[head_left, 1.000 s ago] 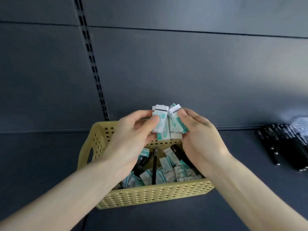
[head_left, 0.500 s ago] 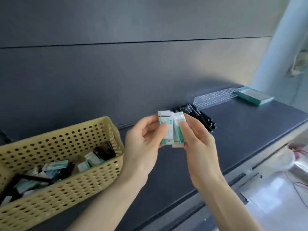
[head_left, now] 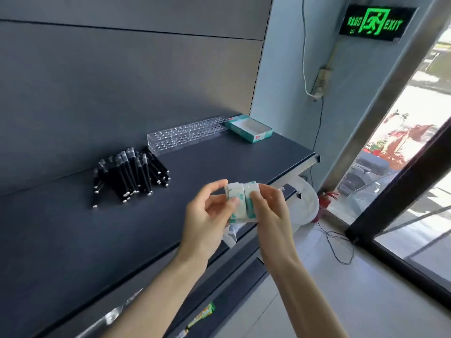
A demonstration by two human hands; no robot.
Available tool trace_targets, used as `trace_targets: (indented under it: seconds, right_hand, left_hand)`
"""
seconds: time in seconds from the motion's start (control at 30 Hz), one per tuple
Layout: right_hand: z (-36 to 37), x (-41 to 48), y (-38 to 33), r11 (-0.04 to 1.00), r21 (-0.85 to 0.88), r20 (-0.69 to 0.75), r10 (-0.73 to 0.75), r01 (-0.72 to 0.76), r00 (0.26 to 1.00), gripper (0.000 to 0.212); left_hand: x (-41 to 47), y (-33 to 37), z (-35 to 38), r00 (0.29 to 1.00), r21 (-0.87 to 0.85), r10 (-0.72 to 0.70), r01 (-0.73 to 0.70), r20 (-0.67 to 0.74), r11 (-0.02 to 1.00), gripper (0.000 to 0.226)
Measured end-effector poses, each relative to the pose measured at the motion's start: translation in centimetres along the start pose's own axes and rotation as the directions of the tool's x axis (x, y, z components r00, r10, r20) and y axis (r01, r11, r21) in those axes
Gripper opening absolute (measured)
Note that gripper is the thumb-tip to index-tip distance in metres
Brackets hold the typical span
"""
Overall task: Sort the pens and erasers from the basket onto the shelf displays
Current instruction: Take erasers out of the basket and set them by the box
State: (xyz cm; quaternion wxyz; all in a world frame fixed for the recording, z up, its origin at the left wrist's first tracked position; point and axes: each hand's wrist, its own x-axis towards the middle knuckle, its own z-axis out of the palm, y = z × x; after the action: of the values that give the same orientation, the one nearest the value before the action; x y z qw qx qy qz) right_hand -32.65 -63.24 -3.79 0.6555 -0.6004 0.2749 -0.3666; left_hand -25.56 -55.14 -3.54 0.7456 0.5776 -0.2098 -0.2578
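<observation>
A small stack of white-and-teal wrapped erasers [head_left: 241, 201] is held between my left hand [head_left: 207, 218] and my right hand [head_left: 271, 211], above the front edge of the dark shelf [head_left: 73, 240]. Both hands pinch the stack from opposite sides. A pile of black pens [head_left: 129, 173] lies on the shelf to the left of my hands. Farther back stand a clear acrylic pen holder [head_left: 185, 135] with rows of holes and an open teal eraser box [head_left: 250, 129], which looks empty. The basket is out of view.
The shelf ends at the right in a metal bracket [head_left: 305, 164]. Beyond it are a pale wall with a cable, a green exit sign [head_left: 374, 23], a glass door and tiled floor. A lower shelf [head_left: 200, 315] holds a few small packets.
The view has swung right, away from the basket, which left the frame. Both hands carried the eraser stack rightwards along the shelf, past the pens, toward the box.
</observation>
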Motion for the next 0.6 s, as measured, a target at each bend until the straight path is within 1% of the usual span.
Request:
trace_targets:
  seconds: [0.13, 0.23, 0.33, 0.43, 0.6]
  right_hand:
    - [-2.8, 6.5, 0.9, 1.000, -0.008, 0.090, -0.008, 0.009, 0.996, 0.022]
    - [-4.1, 11.4, 2.0, 0.999, -0.033, 0.143, 0.002, 0.003, 0.990, 0.023]
    - [-5.4, 16.8, 2.7, 0.997, -0.060, 0.153, 0.047, -0.038, 0.987, 0.021]
    - [-6.8, 22.4, 3.1, 0.994, -0.097, 0.152, 0.058, -0.044, 0.987, 0.019]
    - [-9.2, 30.3, 4.4, 0.984, -0.164, 0.173, 0.099, -0.071, 0.980, 0.018]
  left_hand:
    - [5.4, -1.7, 3.1, 1.000, 0.011, -0.007, 0.008, -0.014, 1.000, 0.029]
    - [9.7, -3.6, 5.0, 0.998, -0.006, -0.020, 0.020, -0.060, 1.000, 0.024]
    - [14.4, -5.1, 7.3, 0.992, -0.040, -0.056, 0.052, -0.109, 0.998, 0.023]
    - [19.1, -6.3, 10.0, 0.990, -0.066, -0.066, 0.058, -0.126, 0.996, 0.022]
    - [25.5, -8.0, 13.9, 0.977, -0.044, -0.095, 0.088, -0.193, 0.995, 0.022]
